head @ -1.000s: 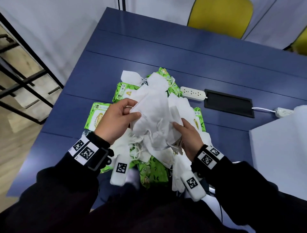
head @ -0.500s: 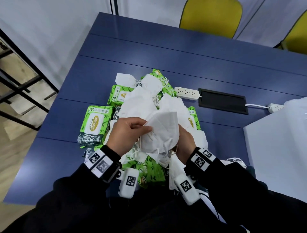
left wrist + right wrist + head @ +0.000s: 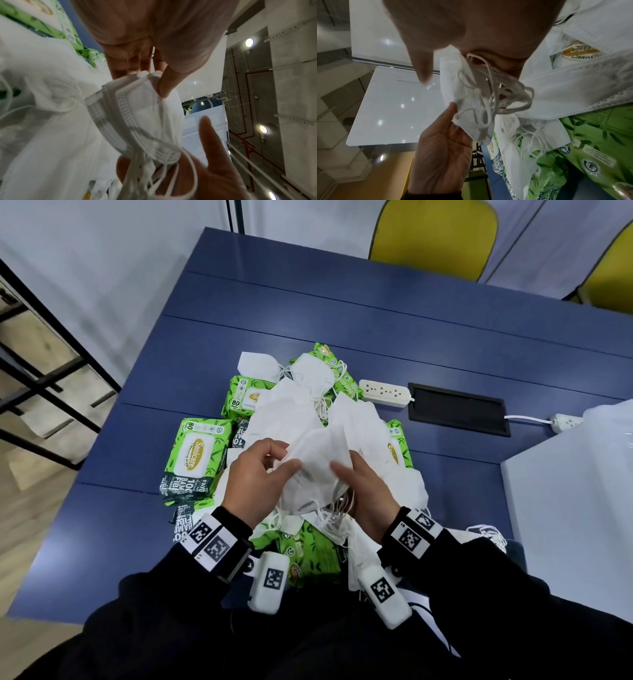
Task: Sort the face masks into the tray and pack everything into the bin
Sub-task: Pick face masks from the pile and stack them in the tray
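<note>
Table [image 3: 308, 313]: blue, carries a heap of white masks [image 3: 291, 412] over green wipe packs [image 3: 197, 455]; at least five packs show, masks too tangled to count.
Bin [image 3: 565, 508]: white, at right; tray not seen.
Stack [image 3: 318, 463]: several folded masks held above the heap.
Left hand [image 3: 257, 477]: thumb and fingers pinch one end.
Right hand [image 3: 363, 491]: curled on the other end among ear loops [image 3: 494, 94].
Handling: light, soft, limp; loops likely snag, so grip folded edges.
</note>
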`<state>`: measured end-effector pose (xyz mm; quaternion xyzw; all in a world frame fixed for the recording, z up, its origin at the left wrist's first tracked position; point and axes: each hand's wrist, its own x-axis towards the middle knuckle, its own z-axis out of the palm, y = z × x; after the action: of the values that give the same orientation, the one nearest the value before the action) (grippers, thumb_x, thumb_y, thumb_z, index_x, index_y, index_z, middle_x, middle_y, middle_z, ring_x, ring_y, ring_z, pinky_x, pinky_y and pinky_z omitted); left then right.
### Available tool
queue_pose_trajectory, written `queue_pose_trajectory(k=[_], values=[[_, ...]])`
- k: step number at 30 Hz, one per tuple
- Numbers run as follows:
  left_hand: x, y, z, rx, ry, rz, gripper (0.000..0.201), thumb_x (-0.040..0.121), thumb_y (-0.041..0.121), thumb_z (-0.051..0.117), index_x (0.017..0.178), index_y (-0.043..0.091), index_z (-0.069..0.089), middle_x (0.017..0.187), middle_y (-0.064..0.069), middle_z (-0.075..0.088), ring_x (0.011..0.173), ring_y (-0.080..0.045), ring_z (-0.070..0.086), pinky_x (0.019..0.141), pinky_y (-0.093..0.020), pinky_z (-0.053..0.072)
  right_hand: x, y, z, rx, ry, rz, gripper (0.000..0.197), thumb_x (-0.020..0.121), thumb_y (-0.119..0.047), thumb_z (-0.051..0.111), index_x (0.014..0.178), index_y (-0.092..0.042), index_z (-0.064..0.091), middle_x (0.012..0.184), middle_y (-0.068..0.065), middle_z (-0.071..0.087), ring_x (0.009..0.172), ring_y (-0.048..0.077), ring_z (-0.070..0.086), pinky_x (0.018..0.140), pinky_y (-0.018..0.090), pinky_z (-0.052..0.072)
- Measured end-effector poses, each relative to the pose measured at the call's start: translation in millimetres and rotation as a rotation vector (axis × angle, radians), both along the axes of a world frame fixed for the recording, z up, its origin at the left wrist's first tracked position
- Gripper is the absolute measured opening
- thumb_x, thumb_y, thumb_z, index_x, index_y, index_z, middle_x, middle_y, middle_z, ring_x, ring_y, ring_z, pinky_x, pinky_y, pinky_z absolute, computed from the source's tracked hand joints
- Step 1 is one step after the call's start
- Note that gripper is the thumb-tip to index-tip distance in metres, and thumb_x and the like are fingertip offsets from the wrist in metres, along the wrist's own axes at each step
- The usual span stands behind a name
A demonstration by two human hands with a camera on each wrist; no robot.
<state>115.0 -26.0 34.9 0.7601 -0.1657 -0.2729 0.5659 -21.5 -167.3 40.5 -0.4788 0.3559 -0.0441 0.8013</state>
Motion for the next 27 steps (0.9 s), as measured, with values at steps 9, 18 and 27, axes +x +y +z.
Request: queue_pose_trajectory(k=[9,18,27], values=[[0.2,-3.1,5.0,-0.044,0.289,-0.165,0.064,0.084,-0.002,0.077,0.135,0.028,0.053,0.115,-0.007,0.071,0.105,-0.023,0.07,0.091,-0.04,0.058,-5.3,0.4,-4.1,-0.241,-0.068,0.149,0.068,0.075,0.018,0.073,0.131,-0.013,0.049,0.106,0.009,0.073,0.095,0.032,0.072,0.08,0.05,0.06],[29.5,16.8,-8.8,0.008,0.252,-0.281,0.038,0.09,-0.004,0.071,0.123,0.012,0.063,0.111,-0.009,0.077,0.105,-0.03,0.073,0.098,-0.054,0.056,-11.0,-25.8,1.7,-0.029,0.165,0.2,0.018,0.087,0.015,0.053,0.077,0.001,0.06,0.073,0.012,0.061,0.065,0.023,0.056,0.062,0.03,0.06],[25.4,25.4,-12.6,-0.054,0.359,-0.135,0.057,0.076,0.009,0.08,0.127,0.018,0.055,0.108,-0.019,0.076,0.101,-0.041,0.072,0.091,-0.068,0.051,1.3,-26.6,25.5,0.335,0.042,-0.027,0.009,0.078,-0.01,0.051,0.085,-0.005,0.055,0.059,-0.003,0.011,0.047,0.015,0.011,0.051,0.029,0.033]])
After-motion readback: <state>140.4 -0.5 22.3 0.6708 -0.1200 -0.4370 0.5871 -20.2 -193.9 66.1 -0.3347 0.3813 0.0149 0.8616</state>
